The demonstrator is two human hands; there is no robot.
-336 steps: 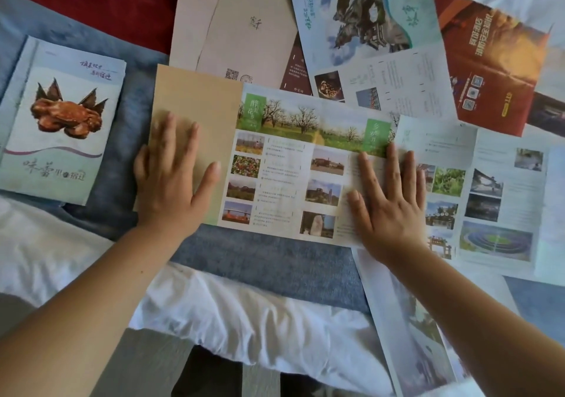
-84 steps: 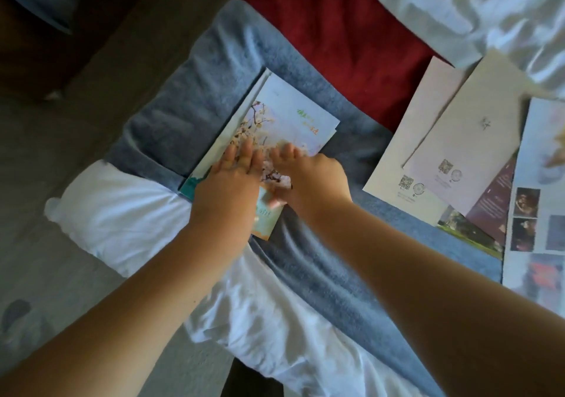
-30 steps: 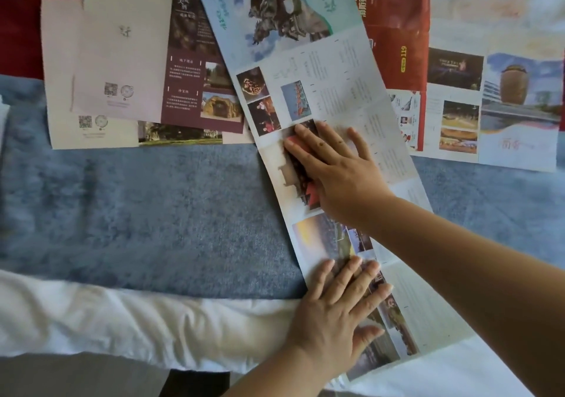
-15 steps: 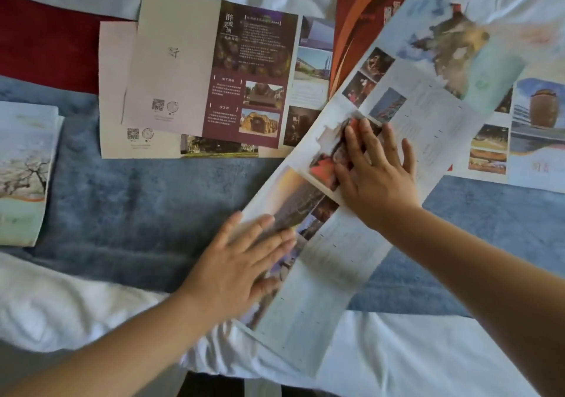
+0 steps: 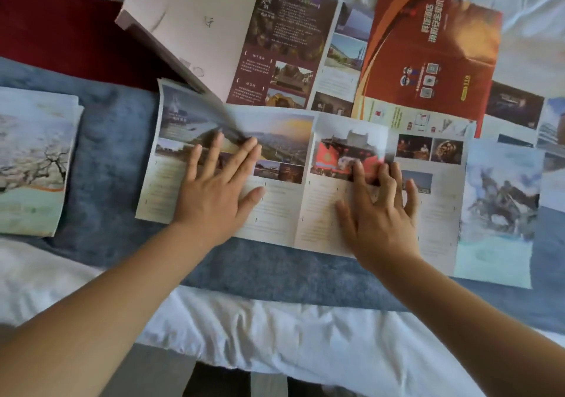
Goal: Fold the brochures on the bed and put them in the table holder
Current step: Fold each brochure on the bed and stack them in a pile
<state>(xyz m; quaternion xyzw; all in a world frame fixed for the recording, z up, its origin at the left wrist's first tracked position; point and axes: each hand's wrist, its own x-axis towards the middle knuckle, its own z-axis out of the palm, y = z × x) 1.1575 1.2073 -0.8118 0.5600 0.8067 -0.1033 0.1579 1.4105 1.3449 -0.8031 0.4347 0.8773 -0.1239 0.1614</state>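
Brochures cover the far half of the bed, and the long multi-panel brochure (image 5: 305,179) lies unfolded across the blue blanket (image 5: 275,271), running from left of the middle almost to the right edge. Its panels show landscape photos and small text, and its rightmost panel carries a pale blue picture. The left hand (image 5: 214,192) lies flat on the second panel from the left, fingers spread, pressing the paper and clasping nothing. The right hand (image 5: 379,210) lies palm down on the middle panels in the same way, fingers splayed over a red photo and gripping nothing.

Behind it, toward the far edge, a maroon and cream brochure (image 5: 244,39) lies open, with its near corner overlapping the long brochure's top left panel. Just to the right of it, a red and orange brochure (image 5: 428,45) is spread out, its near edge tucked under the long one. More open sheets show at the far right edge, partly covered.

At the left edge, a folded brochure stack (image 5: 33,164) with a bare tree on its cover rests on the blanket, well apart from both hands. A dark red cloth (image 5: 61,30) lies at the far left corner, and a white sheet (image 5: 275,335) runs along the near edge.
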